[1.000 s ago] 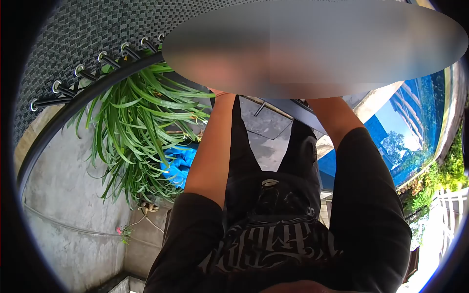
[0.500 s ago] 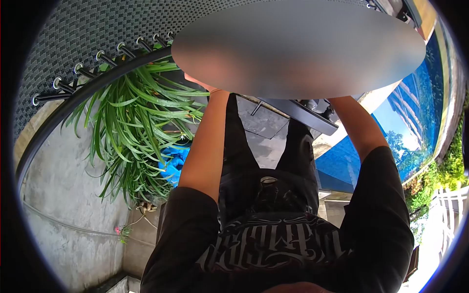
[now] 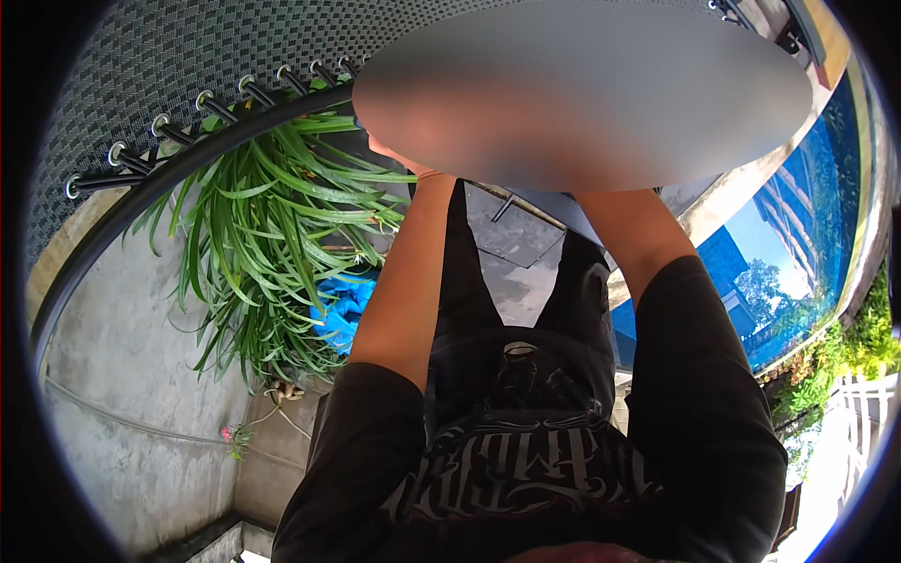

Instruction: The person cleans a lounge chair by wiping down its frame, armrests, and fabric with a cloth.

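A large blurred oval covers the top middle of the view and hides most of both hands. Of my left hand [image 3: 396,158] only the wrist side and a strip of the palm edge show, near the leaves of a green plant [image 3: 272,225]. My right forearm reaches up under the blur, and that hand is hidden. Whatever the hands hold or touch cannot be made out. Above and left of my left hand runs the black tubular rim [image 3: 178,169] of a woven grey mesh [image 3: 169,66], laced on with black cords through metal eyelets.
Blue crumpled material [image 3: 345,310] lies beside the plant. A blue pool [image 3: 779,253] with a pale edge curves along the right. Grey concrete [image 3: 141,328] is at the left, and grey slabs [image 3: 516,235] lie between my legs.
Since half a second ago my right forearm has swung left, towards my left arm. A dark bar visible beside it then is now mostly hidden. My left forearm has shifted slightly right.
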`<state>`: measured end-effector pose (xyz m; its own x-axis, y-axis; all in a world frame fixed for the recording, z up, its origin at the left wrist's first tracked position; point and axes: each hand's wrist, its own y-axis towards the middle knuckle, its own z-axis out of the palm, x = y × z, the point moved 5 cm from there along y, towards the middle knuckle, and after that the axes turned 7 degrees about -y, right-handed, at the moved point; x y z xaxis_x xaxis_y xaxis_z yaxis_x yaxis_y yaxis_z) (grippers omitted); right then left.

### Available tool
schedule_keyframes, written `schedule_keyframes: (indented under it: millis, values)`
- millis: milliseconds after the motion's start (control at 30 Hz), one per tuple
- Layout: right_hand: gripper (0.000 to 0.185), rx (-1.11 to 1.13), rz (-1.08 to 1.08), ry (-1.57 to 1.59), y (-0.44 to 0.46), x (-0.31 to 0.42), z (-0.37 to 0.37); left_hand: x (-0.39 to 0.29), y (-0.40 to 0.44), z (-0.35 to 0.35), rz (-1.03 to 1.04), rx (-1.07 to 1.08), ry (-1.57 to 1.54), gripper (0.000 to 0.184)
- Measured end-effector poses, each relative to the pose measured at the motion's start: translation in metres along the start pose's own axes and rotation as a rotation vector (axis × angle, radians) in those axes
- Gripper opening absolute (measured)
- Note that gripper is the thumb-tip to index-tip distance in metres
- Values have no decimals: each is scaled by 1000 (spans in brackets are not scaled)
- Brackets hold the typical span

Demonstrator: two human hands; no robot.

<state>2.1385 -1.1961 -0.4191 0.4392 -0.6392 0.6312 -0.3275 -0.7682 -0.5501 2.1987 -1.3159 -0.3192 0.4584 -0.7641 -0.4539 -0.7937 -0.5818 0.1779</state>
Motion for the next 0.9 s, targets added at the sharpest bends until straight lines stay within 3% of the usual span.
schedule_keyframes:
  millis: [100, 233, 333, 467, 600, 800, 900]
  values:
    - [65, 264, 22, -192, -1, 1, 24, 0, 0, -1, -3, -8, -26, 20]
    - [61, 137, -24, -199, -16, -3, 29, 2, 0, 0, -12, -17, -57, 20]
    - [59, 161, -12, -90, -33, -14, 29, 2, 0, -1, -13, -11, -54, 19]
    - [62, 352, 241, 293, -67, -41, 25, -1, 0, -2, -8, -5, -28, 19]
    - [57, 255, 237, 514, -99, -68, 25, -3, 1, -2, 22, -2, 10, 18]
    - [61, -175, 351, 177, -149, -92, 41, -3, 1, -2, 18, 30, 26, 19]
    - [72, -47, 461, 130, -184, -93, 42, 0, 0, 0, 8, 28, 30, 24]
